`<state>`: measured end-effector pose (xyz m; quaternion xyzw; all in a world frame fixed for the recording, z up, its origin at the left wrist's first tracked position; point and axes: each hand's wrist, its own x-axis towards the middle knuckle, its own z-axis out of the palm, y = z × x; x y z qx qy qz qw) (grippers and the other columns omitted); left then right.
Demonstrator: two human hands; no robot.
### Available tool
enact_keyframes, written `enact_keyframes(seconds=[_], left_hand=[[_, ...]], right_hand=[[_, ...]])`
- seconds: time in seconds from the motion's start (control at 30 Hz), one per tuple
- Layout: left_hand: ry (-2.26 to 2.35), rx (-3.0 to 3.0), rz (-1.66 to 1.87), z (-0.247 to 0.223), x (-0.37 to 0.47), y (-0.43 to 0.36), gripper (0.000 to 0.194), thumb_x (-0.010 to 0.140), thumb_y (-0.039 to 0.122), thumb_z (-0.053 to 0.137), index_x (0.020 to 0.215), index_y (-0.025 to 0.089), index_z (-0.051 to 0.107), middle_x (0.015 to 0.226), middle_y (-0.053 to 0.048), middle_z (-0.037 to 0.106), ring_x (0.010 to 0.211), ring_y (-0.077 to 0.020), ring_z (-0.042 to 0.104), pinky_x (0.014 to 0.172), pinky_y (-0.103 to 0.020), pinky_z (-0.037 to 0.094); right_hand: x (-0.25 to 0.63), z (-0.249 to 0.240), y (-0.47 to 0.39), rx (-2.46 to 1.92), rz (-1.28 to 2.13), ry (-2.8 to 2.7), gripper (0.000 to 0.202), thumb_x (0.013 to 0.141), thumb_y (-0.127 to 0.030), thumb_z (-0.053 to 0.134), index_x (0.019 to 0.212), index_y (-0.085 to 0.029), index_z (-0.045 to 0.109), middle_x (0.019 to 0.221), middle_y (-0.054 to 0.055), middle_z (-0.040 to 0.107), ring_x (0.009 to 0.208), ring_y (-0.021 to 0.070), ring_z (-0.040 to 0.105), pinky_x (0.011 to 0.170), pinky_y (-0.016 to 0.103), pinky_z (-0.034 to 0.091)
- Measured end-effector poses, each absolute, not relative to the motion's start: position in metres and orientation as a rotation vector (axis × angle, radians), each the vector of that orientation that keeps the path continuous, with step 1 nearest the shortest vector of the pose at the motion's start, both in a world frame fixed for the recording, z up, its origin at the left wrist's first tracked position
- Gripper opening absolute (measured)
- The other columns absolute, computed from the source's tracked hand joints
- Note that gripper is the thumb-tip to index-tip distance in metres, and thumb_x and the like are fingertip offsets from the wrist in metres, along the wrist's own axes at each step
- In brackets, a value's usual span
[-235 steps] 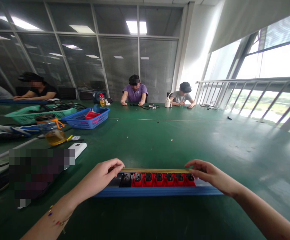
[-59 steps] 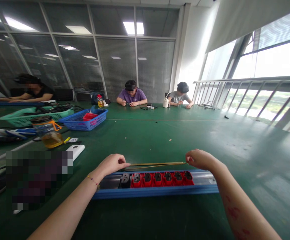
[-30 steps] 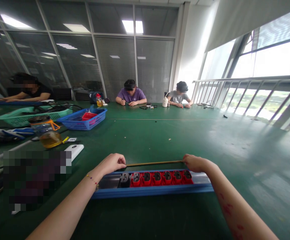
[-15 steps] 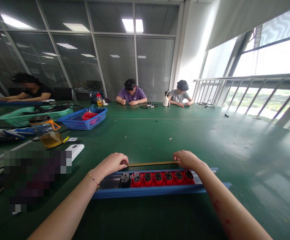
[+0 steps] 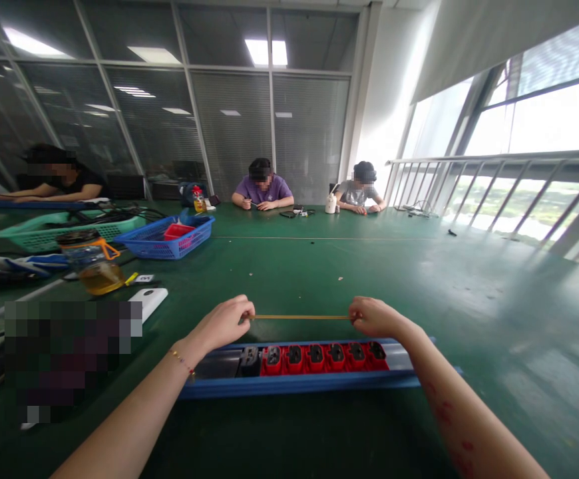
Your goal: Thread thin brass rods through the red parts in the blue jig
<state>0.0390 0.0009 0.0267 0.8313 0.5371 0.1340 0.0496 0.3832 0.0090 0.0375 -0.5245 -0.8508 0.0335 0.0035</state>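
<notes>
A thin, straight tan strip [image 5: 300, 317] stretches between my two hands, beyond a blue-edged metal channel [image 5: 314, 384]. My left hand [image 5: 228, 319] pinches the strip's left end, and my right hand [image 5: 372, 316] pinches its right end; both sets of fingers are closed. Inside the channel stand a row of several red sockets with black faces [image 5: 315, 358] and one black switch-like block [image 5: 250, 361] at their left. My forearms cross over the channel's two ends and partly cover them. What the strip is made of cannot be told.
To the left lie a blue basket [image 5: 164, 247], a green basket [image 5: 34, 233], a jar of amber liquid [image 5: 94, 266] and a white slab-shaped object [image 5: 150, 303]. Three people sit along the far side of the green table [image 5: 289, 273]. A railing [image 5: 469, 186] runs along the right.
Both hands have risen slightly and moved away from the channel, carrying the strip with them. The strip now looks more level. The channel and its sockets have stayed in place.
</notes>
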Motion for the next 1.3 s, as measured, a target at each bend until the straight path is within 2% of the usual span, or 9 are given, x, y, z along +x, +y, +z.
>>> enact_keyframes(seconds=[0.13, 0.27, 0.4, 0.5, 0.7, 0.83, 0.97, 1.07, 1.3], left_hand=[[1.637, 2.462, 0.573, 0.053, 0.043, -0.015, 0.016, 0.076, 0.023, 0.038, 0.078, 0.021, 0.054, 0.074, 0.000, 0.055, 0.064, -0.0124, 0.050, 0.061, -0.022, 0.034], [1.551, 2.331, 0.526, 0.070, 0.046, -0.036, 0.021, 0.079, 0.030, 0.038, 0.092, 0.023, 0.052, 0.064, 0.004, 0.052, 0.056, -0.0104, 0.046, 0.055, -0.020, 0.032], [1.422, 2.175, 0.491, 0.069, 0.047, -0.053, 0.030, 0.079, 0.041, 0.042, 0.103, 0.024, 0.048, 0.068, 0.004, 0.054, 0.062, -0.0110, 0.050, 0.056, -0.019, 0.036], [1.433, 2.055, 0.521, 0.060, 0.047, -0.061, 0.035, 0.079, 0.047, 0.039, 0.103, 0.023, 0.048, 0.070, 0.003, 0.056, 0.065, -0.0121, 0.053, 0.058, -0.019, 0.038], [1.549, 2.023, 0.594, 0.042, 0.051, -0.069, 0.033, 0.077, 0.049, 0.041, 0.088, 0.021, 0.056, 0.077, -0.001, 0.060, 0.068, -0.0142, 0.055, 0.059, -0.022, 0.041], [1.578, 2.033, 0.631, 0.040, 0.052, -0.071, 0.034, 0.077, 0.050, 0.041, 0.087, 0.021, 0.056, 0.074, 0.000, 0.059, 0.064, -0.0132, 0.053, 0.055, -0.021, 0.040], [1.577, 2.013, 0.625, 0.039, 0.051, -0.069, 0.036, 0.075, 0.051, 0.043, 0.091, 0.021, 0.054, 0.075, 0.001, 0.058, 0.058, -0.0113, 0.051, 0.051, -0.020, 0.038], [1.556, 2.039, 0.595, 0.038, 0.052, -0.069, 0.033, 0.077, 0.049, 0.042, 0.088, 0.021, 0.055, 0.077, 0.001, 0.058, 0.059, -0.0111, 0.051, 0.050, -0.019, 0.037], [1.530, 2.130, 0.621, 0.038, 0.053, -0.071, 0.028, 0.078, 0.044, 0.042, 0.081, 0.022, 0.058, 0.082, 0.000, 0.057, 0.067, -0.0121, 0.052, 0.057, -0.020, 0.039]], right_hand=[[0.398, 0.059, -0.004, -1.509, 0.292, -2.522, 0.019, 0.076, -0.019, 0.040, 0.082, -0.019, 0.058, 0.070, -0.001, 0.058, 0.062, 0.0112, 0.050, 0.056, 0.020, 0.037], [0.412, 0.071, -0.021, -1.417, 0.541, -2.436, 0.020, 0.080, -0.029, 0.041, 0.090, -0.020, 0.056, 0.056, -0.005, 0.048, 0.050, 0.0093, 0.040, 0.048, 0.020, 0.032], [0.416, 0.069, -0.038, -1.333, 0.853, -2.408, 0.031, 0.079, -0.044, 0.046, 0.092, -0.017, 0.055, 0.057, -0.005, 0.046, 0.050, 0.0088, 0.038, 0.047, 0.020, 0.032], [0.414, 0.057, -0.047, -1.320, 0.997, -2.262, 0.036, 0.082, -0.050, 0.039, 0.083, -0.016, 0.053, 0.059, -0.003, 0.047, 0.052, 0.0090, 0.041, 0.049, 0.020, 0.035], [0.411, 0.037, -0.054, -1.482, 0.810, -2.129, 0.037, 0.079, -0.053, 0.043, 0.074, -0.018, 0.052, 0.051, -0.005, 0.045, 0.046, 0.0082, 0.040, 0.043, 0.018, 0.032], [0.410, 0.036, -0.055, -1.556, 0.764, -2.153, 0.037, 0.078, -0.055, 0.042, 0.074, -0.019, 0.050, 0.048, -0.006, 0.046, 0.041, 0.0079, 0.039, 0.039, 0.018, 0.028], [0.411, 0.036, -0.055, -1.534, 0.772, -2.200, 0.034, 0.079, -0.053, 0.043, 0.080, -0.020, 0.049, 0.050, -0.005, 0.052, 0.043, 0.0088, 0.043, 0.041, 0.018, 0.029], [0.412, 0.035, -0.054, -1.517, 0.736, -2.229, 0.033, 0.079, -0.052, 0.044, 0.079, -0.020, 0.049, 0.051, -0.005, 0.051, 0.046, 0.0088, 0.042, 0.043, 0.019, 0.029], [0.409, 0.038, -0.057, -1.471, 0.610, -2.235, 0.029, 0.080, -0.048, 0.045, 0.077, -0.020, 0.051, 0.055, -0.005, 0.049, 0.048, 0.0087, 0.041, 0.045, 0.019, 0.030]])
